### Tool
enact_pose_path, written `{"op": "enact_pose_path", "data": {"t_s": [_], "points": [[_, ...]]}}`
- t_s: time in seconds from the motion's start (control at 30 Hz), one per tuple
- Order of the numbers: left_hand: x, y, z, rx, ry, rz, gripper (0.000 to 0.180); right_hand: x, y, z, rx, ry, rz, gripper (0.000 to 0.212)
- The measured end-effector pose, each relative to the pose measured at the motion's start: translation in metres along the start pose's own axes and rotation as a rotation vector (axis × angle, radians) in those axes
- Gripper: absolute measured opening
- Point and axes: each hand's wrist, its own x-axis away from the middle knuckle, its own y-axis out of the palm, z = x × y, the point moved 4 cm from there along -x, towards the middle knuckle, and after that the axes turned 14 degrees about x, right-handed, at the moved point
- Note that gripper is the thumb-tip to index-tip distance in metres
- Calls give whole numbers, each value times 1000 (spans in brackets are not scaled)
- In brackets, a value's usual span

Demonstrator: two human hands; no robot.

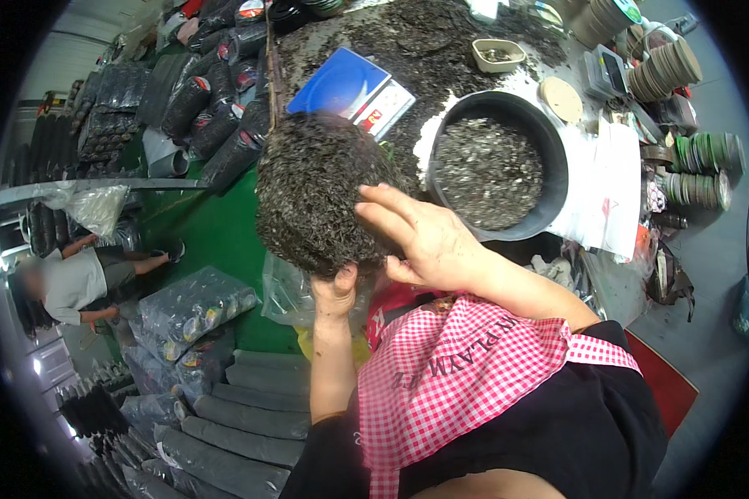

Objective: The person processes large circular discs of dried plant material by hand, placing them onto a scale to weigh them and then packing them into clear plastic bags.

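Note:
A large rounded mass of dark, flaky dried material (316, 187) is held up in front of me, its surface slightly blurred. My left hand (334, 291) grips its lower edge from beneath, the thumb showing and the other fingers hidden behind it. Against its right side lies my right hand (420, 241), fingers stretched out and apart. To the right stands a round dark grey tub (555, 195), partly filled with grey-brown flakes (487, 170). Just beyond the mass sits a scale (341, 81) with a blue plate.
Loose dark flakes (416, 37) cover the far worktop, with a small cream bowl (498, 55) among them. Stacked discs (664, 71) stand at the right. On the left are wrapped black bundles (200, 308) on a green floor (175, 218), and another person (83, 283).

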Motion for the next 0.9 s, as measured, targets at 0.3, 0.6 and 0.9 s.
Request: {"op": "enact_pose_path", "data": {"t_s": [0.3, 0.6, 0.9], "points": [[21, 10, -6, 335, 16, 315, 56, 105, -87, 118, -364, 727, 206, 55], [21, 11, -3, 402, -8, 153, 49, 96, -75, 91, 757, 489, -1, 38], [31, 22, 4, 269, -13, -32, 74, 12, -2, -10, 32, -71, 8, 87]]}}
